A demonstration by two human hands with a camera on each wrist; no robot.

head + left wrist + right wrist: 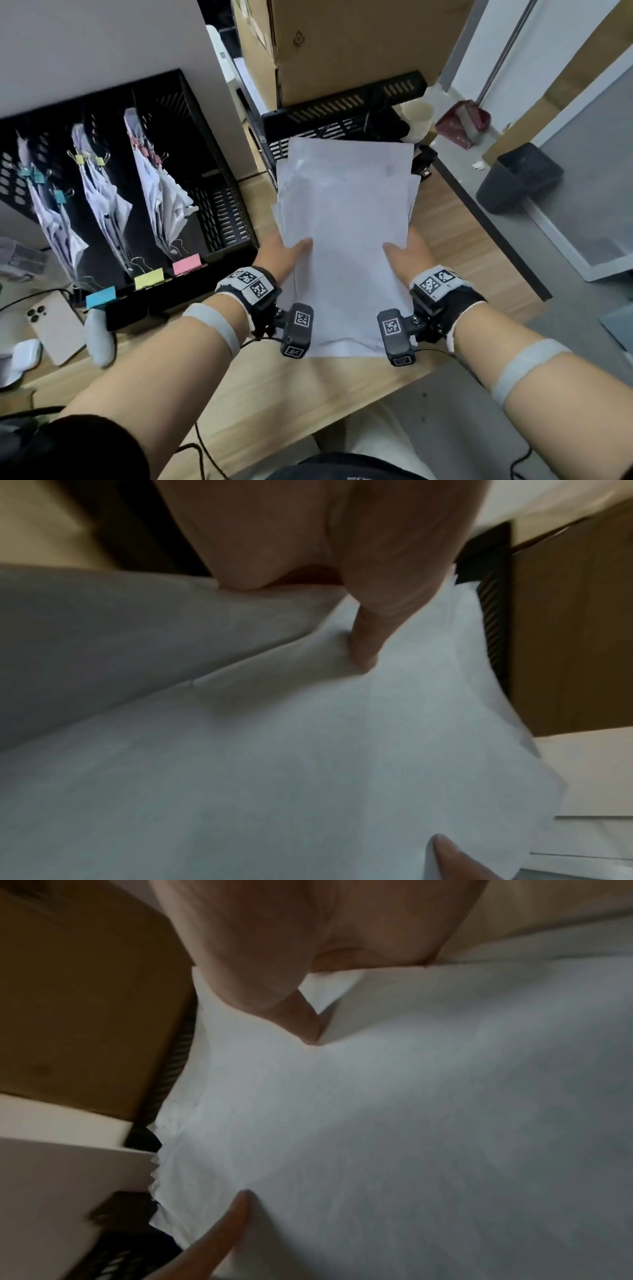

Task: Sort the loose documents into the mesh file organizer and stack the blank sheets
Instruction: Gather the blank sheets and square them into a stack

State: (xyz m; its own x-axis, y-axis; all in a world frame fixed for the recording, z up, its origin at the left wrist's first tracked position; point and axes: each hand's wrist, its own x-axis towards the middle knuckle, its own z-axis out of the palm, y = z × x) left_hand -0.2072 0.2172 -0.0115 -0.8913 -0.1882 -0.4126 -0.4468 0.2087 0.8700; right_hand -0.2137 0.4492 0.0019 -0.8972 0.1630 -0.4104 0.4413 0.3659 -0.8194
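A loose stack of blank white sheets [346, 219] is held up over the wooden desk [260, 394], its edges uneven at the far end. My left hand [284, 251] grips the stack's left edge, thumb on top. My right hand [407, 253] grips the right edge the same way. Each wrist view shows a thumb pressing the blank sheets [308, 750] [411, 1110] from above; the fingers are hidden beneath. The black mesh file organizer [212, 192] stands at the left, its slots holding clipped documents with blue, yellow and pink binder clips.
A black mesh tray [342, 109] under a cardboard box [342, 44] sits right behind the sheets. A phone [56, 329] and earbud case [24, 353] lie at the desk's left. A dark waste bin [517, 178] stands on the floor, right.
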